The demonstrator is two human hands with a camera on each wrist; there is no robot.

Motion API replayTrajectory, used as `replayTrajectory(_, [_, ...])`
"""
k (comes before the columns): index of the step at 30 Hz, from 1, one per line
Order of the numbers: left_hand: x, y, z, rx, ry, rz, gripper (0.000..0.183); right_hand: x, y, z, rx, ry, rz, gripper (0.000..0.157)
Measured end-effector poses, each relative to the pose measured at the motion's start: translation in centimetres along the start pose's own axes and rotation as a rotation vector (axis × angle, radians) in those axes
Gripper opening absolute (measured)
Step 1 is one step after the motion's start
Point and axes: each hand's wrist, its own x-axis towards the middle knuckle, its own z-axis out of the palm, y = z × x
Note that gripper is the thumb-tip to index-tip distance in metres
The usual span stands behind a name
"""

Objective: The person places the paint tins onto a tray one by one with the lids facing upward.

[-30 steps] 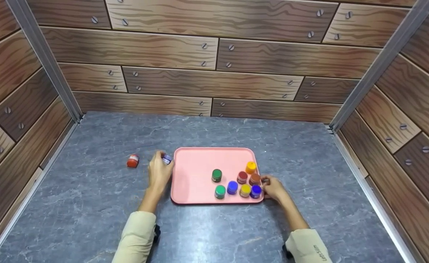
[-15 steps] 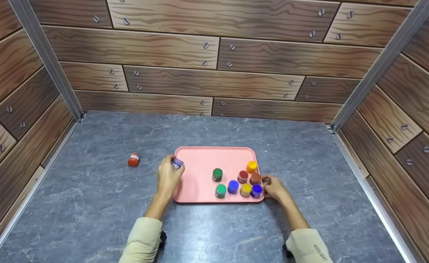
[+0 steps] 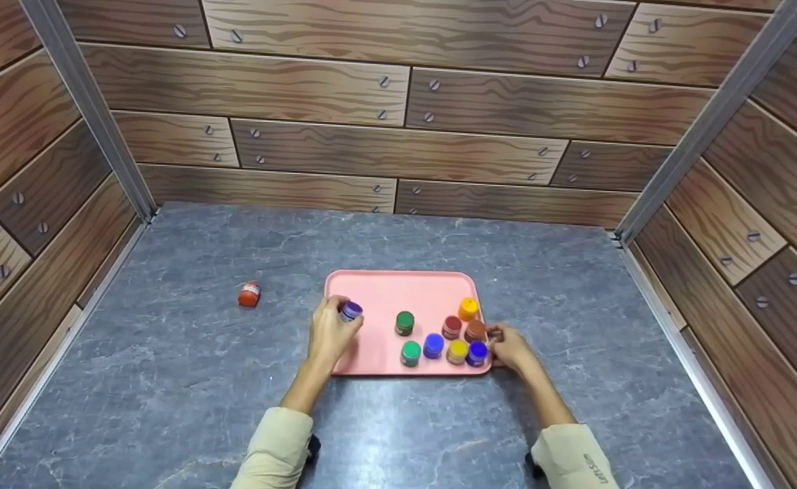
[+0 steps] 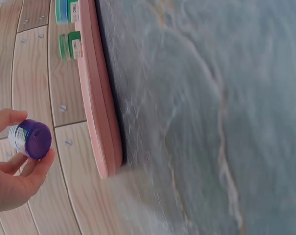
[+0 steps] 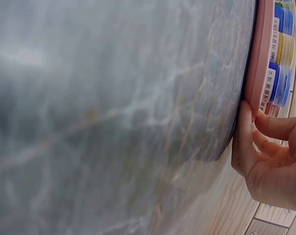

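Observation:
My left hand (image 3: 331, 333) pinches a small purple paint jar (image 3: 351, 311) between thumb and fingers, over the left part of a pink tray (image 3: 371, 288). In the left wrist view the purple lid (image 4: 38, 140) faces the camera and the jar is tilted, apart from the tray wall (image 4: 96, 117). My right hand (image 3: 509, 350) grips the tray's right rim, thumb at the top edge and fingers along the outside, as the right wrist view shows. Close by that hand stand a brown jar (image 3: 475, 331) and a dark blue jar (image 3: 476, 353).
Also upright on the tray are a dark green jar (image 3: 404, 323), a teal jar (image 3: 410, 353), a blue jar (image 3: 433, 346), a yellow jar (image 3: 457, 352), a dark red jar (image 3: 451, 327) and an orange-yellow jar (image 3: 468, 309). A red-orange jar (image 3: 249, 295) lies on the table to the left.
My left hand has carried the purple jar rightward, from beside the tray's left edge to over the tray. The right hand stays at the right rim.

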Motion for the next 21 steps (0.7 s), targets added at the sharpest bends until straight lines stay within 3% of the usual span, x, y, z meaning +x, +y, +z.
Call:
replayTrajectory(16, [-1.2,0.3,0.5,0.017,-0.139,0.038,0.03,0.1,0.0,0.0,0.066,-0.033,-0.014,0.036])
replayTrajectory(21, [-1.5,0.0,0.7,0.017,-0.146,0.073,0.027,0.0,0.0,0.0,0.051,-0.02,-0.02,0.036])
